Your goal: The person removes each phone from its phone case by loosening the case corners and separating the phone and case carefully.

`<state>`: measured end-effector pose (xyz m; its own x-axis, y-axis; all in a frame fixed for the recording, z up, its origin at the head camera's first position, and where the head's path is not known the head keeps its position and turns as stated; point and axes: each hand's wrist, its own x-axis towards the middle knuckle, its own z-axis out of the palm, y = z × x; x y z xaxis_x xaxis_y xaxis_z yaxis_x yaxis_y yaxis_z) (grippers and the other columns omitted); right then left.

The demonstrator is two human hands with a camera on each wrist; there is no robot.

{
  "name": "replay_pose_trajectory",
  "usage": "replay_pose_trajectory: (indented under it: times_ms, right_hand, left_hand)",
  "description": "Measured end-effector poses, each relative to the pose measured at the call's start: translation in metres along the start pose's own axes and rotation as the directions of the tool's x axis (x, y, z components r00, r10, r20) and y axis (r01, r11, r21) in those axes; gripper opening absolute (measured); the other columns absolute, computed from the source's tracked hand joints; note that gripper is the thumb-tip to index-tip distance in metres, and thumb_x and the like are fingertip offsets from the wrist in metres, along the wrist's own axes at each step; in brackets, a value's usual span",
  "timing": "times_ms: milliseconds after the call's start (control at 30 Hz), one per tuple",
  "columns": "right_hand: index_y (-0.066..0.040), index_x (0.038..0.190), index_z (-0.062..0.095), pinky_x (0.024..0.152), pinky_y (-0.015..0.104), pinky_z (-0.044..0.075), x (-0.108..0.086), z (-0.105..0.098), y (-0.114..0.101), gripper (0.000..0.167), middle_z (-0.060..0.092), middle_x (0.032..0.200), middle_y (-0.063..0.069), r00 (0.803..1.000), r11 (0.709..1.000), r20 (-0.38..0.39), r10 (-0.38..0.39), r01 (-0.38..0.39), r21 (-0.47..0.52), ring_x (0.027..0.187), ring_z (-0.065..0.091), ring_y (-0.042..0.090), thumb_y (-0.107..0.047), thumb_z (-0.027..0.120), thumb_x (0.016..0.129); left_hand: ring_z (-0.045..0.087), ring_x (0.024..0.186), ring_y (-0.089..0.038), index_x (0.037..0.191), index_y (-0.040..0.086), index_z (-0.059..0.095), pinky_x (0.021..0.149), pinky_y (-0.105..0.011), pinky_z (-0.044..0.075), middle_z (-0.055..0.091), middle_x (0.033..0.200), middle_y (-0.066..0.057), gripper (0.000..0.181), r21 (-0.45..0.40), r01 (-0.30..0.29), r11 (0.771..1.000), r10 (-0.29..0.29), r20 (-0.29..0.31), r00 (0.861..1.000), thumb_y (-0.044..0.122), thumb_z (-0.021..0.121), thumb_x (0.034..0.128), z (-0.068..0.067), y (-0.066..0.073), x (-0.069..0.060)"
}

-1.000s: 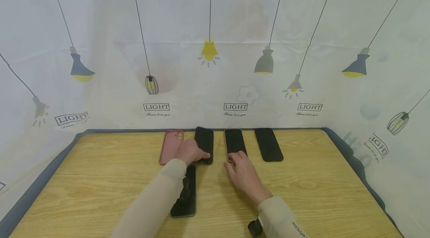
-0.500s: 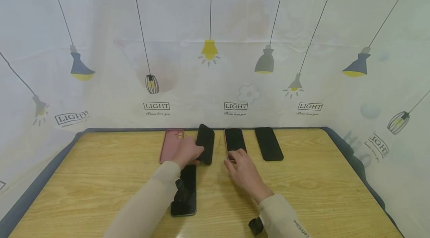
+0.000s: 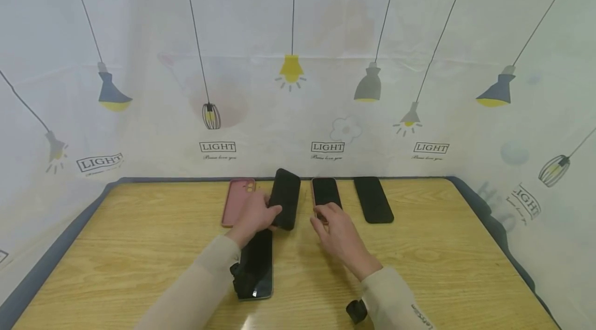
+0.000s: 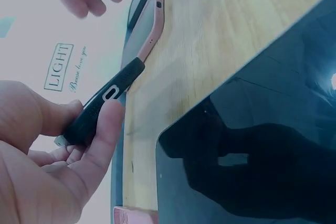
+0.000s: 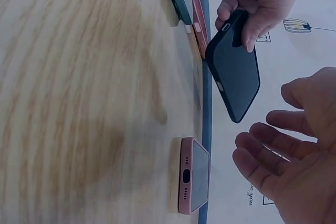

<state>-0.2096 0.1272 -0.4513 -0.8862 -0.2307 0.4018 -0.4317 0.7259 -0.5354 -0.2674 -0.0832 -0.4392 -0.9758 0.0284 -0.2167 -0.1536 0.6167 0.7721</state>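
Black phone case [image 3: 286, 196], pinched in the left hand [image 3: 253, 213], tilts left of the pink-edged phone [image 3: 326, 193]; the right hand [image 3: 340, 237], fingers apart, hovers near that phone.

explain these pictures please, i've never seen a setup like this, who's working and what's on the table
No machine here: a person works with two bare hands. The wide picture is taken from the head, looking forward and down; the two closer ones from the left and right wrists.

The left hand holds a black phone case, tilted; whether a phone is inside is unclear. The right hand is open near a pink-rimmed phone.

Also on the table: a pink case, a black slab and a dark phone.
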Motion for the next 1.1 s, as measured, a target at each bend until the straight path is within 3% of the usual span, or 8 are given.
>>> replay_pose_trajectory:
  times_ms: [100, 267, 400, 500, 700, 933, 1100]
  right_hand:
    - [0.002, 0.112, 0.071, 0.079, 0.041, 0.061, 0.002, -0.002, 0.0, 0.017, 0.067, 0.105, 0.015, 1.0, 1.0, 0.005, 0.008, -0.008, 0.006, 0.089, 0.068, 0.024, -0.009, 0.068, 0.099]
    - [0.001, 0.113, 0.071, 0.077, 0.04, 0.06, 0.006, -0.004, -0.001, 0.017, 0.069, 0.103, 0.014, 1.0, 1.0, 0.007, 0.013, -0.013, 0.001, 0.087, 0.067, 0.023, -0.009, 0.067, 0.1]
    - [0.001, 0.116, 0.07, 0.079, 0.043, 0.058, 0.01, -0.007, -0.001, 0.019, 0.07, 0.104, 0.013, 0.998, 0.999, 0.034, 0.048, -0.049, 0.013, 0.089, 0.066, 0.023, -0.011, 0.064, 0.102]
    - [0.002, 0.118, 0.068, 0.082, 0.045, 0.058, 0.014, -0.008, -0.001, 0.02, 0.07, 0.103, 0.012, 0.996, 0.997, 0.055, 0.069, -0.071, 0.029, 0.091, 0.066, 0.024, -0.011, 0.062, 0.104]
    - [0.001, 0.114, 0.067, 0.083, 0.047, 0.057, 0.024, -0.01, 0.001, 0.018, 0.066, 0.088, 0.006, 0.996, 0.995, 0.058, 0.073, -0.077, 0.071, 0.083, 0.064, 0.023, -0.01, 0.056, 0.106]
    - [0.003, 0.13, 0.066, 0.097, 0.053, 0.055, 0.035, -0.011, -0.001, 0.03, 0.073, 0.107, 0.016, 0.993, 0.987, 0.064, 0.099, -0.106, 0.118, 0.103, 0.071, 0.032, -0.012, 0.052, 0.108]
    - [0.003, 0.134, 0.064, 0.087, 0.046, 0.057, 0.04, -0.013, -0.003, 0.032, 0.074, 0.096, 0.015, 0.983, 0.967, 0.099, 0.156, -0.172, 0.186, 0.079, 0.068, 0.021, -0.012, 0.05, 0.109]
  left_hand:
    - [0.074, 0.062, -0.021, 0.113, -0.006, 0.061, 0.076, -0.038, 0.063, 0.067, 0.099, -0.019, 0.026, -0.015, -0.045, 0.999, 0.045, -0.017, 0.999, 0.015, 0.07, 0.0992, -0.003, -0.004, -0.008]
    - [0.074, 0.066, -0.025, 0.113, -0.008, 0.057, 0.068, -0.04, 0.064, 0.063, 0.102, -0.023, 0.024, -0.111, -0.075, 0.991, 0.075, -0.011, 0.997, 0.01, 0.068, 0.1, -0.007, -0.01, -0.023]
    - [0.074, 0.065, -0.027, 0.104, -0.006, 0.054, 0.059, -0.039, 0.064, 0.059, 0.092, -0.021, 0.018, -0.176, -0.112, 0.978, 0.109, -0.023, 0.994, 0.004, 0.068, 0.099, -0.005, -0.014, -0.037]
    - [0.072, 0.065, -0.027, 0.106, -0.008, 0.054, 0.056, -0.038, 0.063, 0.055, 0.087, -0.018, 0.018, -0.197, -0.147, 0.969, 0.143, -0.034, 0.989, 0.002, 0.067, 0.0986, -0.002, -0.017, -0.047]
    - [0.069, 0.067, -0.028, 0.107, -0.011, 0.056, 0.057, -0.041, 0.063, 0.057, 0.088, -0.019, 0.017, -0.255, -0.199, 0.946, 0.194, -0.045, 0.98, -0.002, 0.067, 0.0975, 0.001, -0.018, -0.066]
    - [0.067, 0.068, -0.025, 0.107, -0.01, 0.058, 0.057, -0.043, 0.063, 0.062, 0.09, -0.018, 0.016, -0.285, -0.219, 0.933, 0.215, -0.046, 0.976, -0.003, 0.068, 0.0965, 0.005, -0.013, -0.077]
    - [0.068, 0.069, -0.022, 0.106, -0.008, 0.061, 0.058, -0.04, 0.062, 0.067, 0.088, -0.015, 0.017, -0.254, -0.239, 0.937, 0.238, -0.038, 0.971, 0.001, 0.07, 0.0964, 0.007, -0.01, -0.081]
